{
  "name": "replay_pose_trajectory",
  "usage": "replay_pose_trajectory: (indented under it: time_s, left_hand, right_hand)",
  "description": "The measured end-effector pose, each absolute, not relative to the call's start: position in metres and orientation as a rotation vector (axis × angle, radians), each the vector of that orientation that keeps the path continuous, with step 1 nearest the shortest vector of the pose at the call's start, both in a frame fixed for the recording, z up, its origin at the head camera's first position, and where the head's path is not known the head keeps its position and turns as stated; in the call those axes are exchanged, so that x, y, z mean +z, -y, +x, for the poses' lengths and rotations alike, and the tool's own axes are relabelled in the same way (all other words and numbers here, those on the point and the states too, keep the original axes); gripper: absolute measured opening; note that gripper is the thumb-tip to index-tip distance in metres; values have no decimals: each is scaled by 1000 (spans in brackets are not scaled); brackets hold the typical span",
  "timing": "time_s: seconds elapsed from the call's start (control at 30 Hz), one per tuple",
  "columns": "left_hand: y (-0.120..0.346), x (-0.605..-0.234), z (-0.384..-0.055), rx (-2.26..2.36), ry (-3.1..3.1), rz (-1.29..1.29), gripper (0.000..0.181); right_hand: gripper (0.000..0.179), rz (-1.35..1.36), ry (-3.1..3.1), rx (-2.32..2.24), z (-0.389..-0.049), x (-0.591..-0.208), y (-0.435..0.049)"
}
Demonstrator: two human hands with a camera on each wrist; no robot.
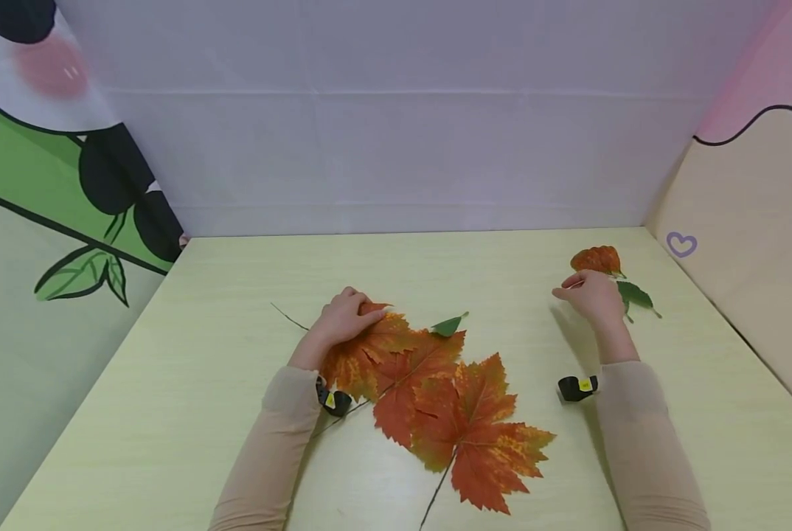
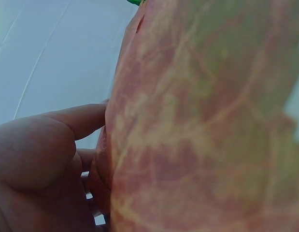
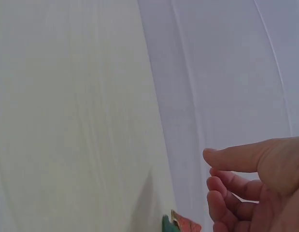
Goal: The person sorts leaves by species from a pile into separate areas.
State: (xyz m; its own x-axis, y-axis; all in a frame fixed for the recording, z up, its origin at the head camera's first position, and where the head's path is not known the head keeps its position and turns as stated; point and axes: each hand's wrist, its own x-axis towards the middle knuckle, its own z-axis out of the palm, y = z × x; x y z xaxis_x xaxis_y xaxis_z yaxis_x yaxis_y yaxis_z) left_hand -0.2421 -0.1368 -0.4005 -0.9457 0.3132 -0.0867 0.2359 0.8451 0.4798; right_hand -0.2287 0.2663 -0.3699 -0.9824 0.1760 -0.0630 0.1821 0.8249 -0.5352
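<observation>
My left hand [image 1: 344,318] pinches an orange artificial maple leaf [image 1: 363,360] between thumb and fingers. In the left wrist view that leaf [image 2: 197,125] fills much of the picture, and the thumb lies along its edge. Two more orange maple leaves, a middle one [image 1: 405,383] and a front one [image 1: 485,439], overlap toward the front right. A small green leaf [image 1: 447,326] sits at the upper edge of this group. My right hand [image 1: 595,299] is above the table's right side with fingers loosely bent and nothing between them, as the right wrist view also shows.
Behind the right hand lies a small orange-red leaf [image 1: 596,259], with green leaves [image 1: 635,295] close beside it. A pale wooden table [image 1: 170,413] runs back to a light cloth wall [image 1: 403,162]. Black wrist devices [image 1: 577,389] hang under both forearms.
</observation>
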Motion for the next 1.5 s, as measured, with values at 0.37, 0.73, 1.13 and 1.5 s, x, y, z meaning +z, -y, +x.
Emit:
replay_pose_trajectory:
  time_s: [0.37, 0.73, 1.13, 1.5]
  left_hand:
    - [136, -396, -240, 717, -2856, 419, 45]
    - [134, -396, -241, 713, -2859, 439, 47]
    - [139, -399, -238, 713, -2851, 428, 46]
    - [137, -395, -240, 708, -2853, 427, 47]
  right_hand:
    - [32, -86, -2942, -870, -228, -368, -212]
    - [30, -370, -2876, -805, -221, -372, -170]
    - [39, -680, -2887, -468, -227, -381, -137]
    - [53, -648, -2908, -255, -233, -378, -126]
